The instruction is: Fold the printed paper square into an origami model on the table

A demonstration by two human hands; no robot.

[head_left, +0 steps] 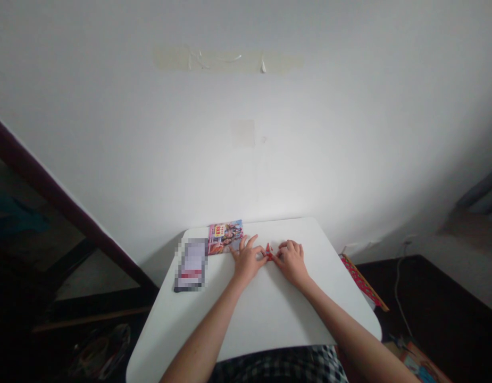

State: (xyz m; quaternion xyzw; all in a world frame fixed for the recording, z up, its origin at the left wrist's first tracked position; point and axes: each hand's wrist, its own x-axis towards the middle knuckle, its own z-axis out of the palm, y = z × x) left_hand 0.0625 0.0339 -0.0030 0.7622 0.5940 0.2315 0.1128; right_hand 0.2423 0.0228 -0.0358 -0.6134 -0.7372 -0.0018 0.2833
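A small red piece of folded paper [269, 254] lies on the white table [269, 314] between my two hands. My left hand [248, 259] rests on the table with its fingers partly spread and its fingertips pressing the left side of the red paper. On the paper's right side my right hand [292, 260] has its fingers curled, pinching the edge. Most of the paper is hidden by my fingers.
A colourful printed booklet [225, 236] lies at the table's far edge, left of my hands. A blurred-out rectangular object [192, 264] sits at the table's left. A red patterned strip [363, 282] leans beside the table's right edge. A white wall stands just behind.
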